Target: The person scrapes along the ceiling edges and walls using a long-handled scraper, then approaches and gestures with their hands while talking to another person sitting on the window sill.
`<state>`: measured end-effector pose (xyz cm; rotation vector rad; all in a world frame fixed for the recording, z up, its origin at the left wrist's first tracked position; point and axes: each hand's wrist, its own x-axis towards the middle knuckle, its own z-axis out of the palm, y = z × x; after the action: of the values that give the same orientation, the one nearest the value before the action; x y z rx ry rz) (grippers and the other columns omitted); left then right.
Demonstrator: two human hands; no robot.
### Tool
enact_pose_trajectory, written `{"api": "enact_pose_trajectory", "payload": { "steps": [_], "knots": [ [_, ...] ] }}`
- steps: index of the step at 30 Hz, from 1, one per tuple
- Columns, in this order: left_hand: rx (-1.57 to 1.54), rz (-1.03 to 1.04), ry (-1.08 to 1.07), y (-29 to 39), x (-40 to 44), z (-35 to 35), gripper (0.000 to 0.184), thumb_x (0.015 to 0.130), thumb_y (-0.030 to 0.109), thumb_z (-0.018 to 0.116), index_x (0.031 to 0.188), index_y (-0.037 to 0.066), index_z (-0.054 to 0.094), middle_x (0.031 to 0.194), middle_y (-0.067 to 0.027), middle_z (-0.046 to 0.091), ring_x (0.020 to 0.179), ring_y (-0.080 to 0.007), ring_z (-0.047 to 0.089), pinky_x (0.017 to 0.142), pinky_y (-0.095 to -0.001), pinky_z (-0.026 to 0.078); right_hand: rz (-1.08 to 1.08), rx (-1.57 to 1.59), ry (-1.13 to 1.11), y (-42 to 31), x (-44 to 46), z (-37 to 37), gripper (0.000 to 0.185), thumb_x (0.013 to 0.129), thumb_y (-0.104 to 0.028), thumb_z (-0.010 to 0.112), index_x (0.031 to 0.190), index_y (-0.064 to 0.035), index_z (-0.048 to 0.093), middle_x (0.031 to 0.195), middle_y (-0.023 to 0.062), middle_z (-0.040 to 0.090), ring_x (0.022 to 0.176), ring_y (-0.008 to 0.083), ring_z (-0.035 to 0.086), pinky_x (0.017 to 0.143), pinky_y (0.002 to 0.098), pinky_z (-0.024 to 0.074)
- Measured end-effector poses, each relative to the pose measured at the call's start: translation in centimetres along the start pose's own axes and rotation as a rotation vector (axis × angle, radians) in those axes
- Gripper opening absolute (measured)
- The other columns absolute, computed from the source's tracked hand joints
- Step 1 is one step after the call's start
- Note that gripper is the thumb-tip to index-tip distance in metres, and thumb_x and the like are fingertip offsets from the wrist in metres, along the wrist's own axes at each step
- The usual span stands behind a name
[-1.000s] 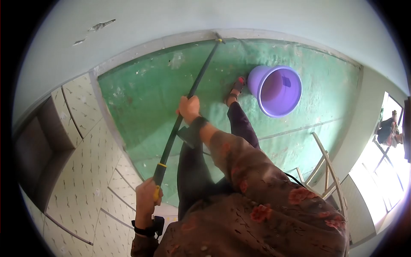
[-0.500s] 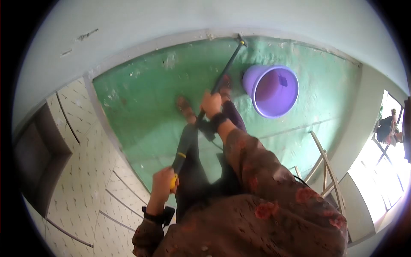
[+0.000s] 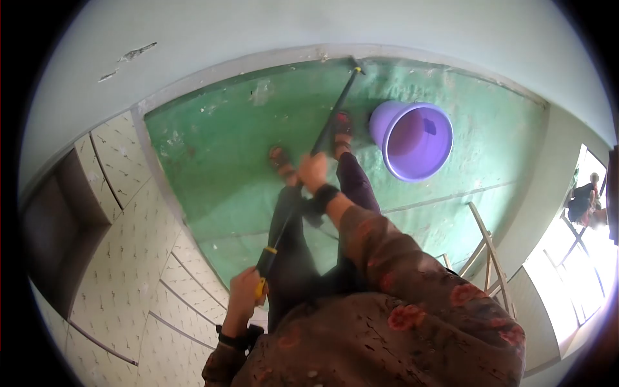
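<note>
A long black pole with yellow rings (image 3: 332, 122) slants from my lap toward the foot of the wall. Its small dark head is by the wall's base, blurred, so its kind is unclear. My left hand (image 3: 245, 289) is closed around the yellow-and-black grip at the near end. Further up the shaft, my right hand (image 3: 314, 171) wraps round it, the fingers partly smeared by motion. A purple bucket (image 3: 419, 142), its mouth turned toward me, is on the green floor to the right of the pole.
My sandalled feet (image 3: 278, 158) are on the green floor (image 3: 219, 161). Cream patterned cabinets (image 3: 129, 258) line the left side. A wooden frame (image 3: 488, 248) leans at the right, near a bright opening where a person (image 3: 583, 200) is visible. The pale wall (image 3: 309, 22) curves across the top.
The pole's head has shifted slightly left along the wall base. My right hand has moved a little down and left in view, still around the shaft; my left hand keeps its grip.
</note>
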<state>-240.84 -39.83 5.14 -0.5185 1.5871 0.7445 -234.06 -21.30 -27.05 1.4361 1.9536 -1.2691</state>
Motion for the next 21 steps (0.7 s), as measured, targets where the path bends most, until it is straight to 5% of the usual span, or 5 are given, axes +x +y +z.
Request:
{"api": "enact_pose_trajectory", "payload": {
  "steps": [2,7,13,16,21],
  "knots": [
    [-0.075,-0.074,0.047,-1.4,-2.0,-1.1,0.025,0.085,0.023,0.045,0.074,0.002,0.053,0.056,-0.0045,0.051,0.039,-0.0095,0.044,0.036,-0.0211,0.029,0.214,0.170,-0.101,-4.2,-3.3,0.6,0.033,0.081,-0.022,0.053,0.089,0.0084,0.043,0.077,0.0253,0.058,0.078,0.0351,0.061,0.073,0.0390,0.0474],
    [-0.148,-0.143,0.113,-2.4,-4.2,-1.5,0.029,0.085,0.026,0.044,0.079,0.000,0.055,0.056,-0.0049,0.051,0.040,-0.0101,0.045,0.036,-0.0215,0.032,0.484,0.624,-0.125,-8.5,-6.4,-0.8,0.037,0.081,-0.024,0.055,0.095,0.0081,0.042,0.078,0.0218,0.059,0.057,0.0316,0.062,0.053,0.0390,0.0517],
    [-0.236,-0.102,-0.034,-4.4,-3.3,-1.5,0.039,0.088,0.029,0.045,0.108,-0.004,0.051,0.060,-0.0074,0.052,0.040,-0.0113,0.045,0.038,-0.0214,0.036,0.412,0.521,-0.054,-9.1,-6.8,-2.7,0.032,0.084,-0.020,0.050,0.096,0.0086,0.042,0.077,0.0208,0.059,0.051,0.0307,0.062,0.048,0.0374,0.0514],
    [-0.318,-0.136,0.029,-4.2,-3.8,-0.7,0.027,0.086,0.022,0.041,0.082,-0.001,0.056,0.059,-0.0051,0.052,0.041,-0.0110,0.046,0.038,-0.0220,0.036,0.423,0.478,-0.089,-8.8,-6.7,-1.8,0.031,0.085,-0.020,0.050,0.095,0.0082,0.041,0.076,0.0207,0.058,0.051,0.0303,0.062,0.048,0.0367,0.0513],
    [-0.283,-0.116,0.014,-4.8,-2.8,-0.5,0.025,0.085,0.021,0.042,0.076,0.001,0.054,0.059,-0.0048,0.052,0.042,-0.0120,0.047,0.039,-0.0236,0.036,0.296,0.473,-0.061,-8.6,-6.2,-1.2,0.028,0.084,-0.018,0.051,0.093,0.0066,0.041,0.075,0.0206,0.059,0.052,0.0297,0.062,0.049,0.0366,0.0512]
  ]
}}
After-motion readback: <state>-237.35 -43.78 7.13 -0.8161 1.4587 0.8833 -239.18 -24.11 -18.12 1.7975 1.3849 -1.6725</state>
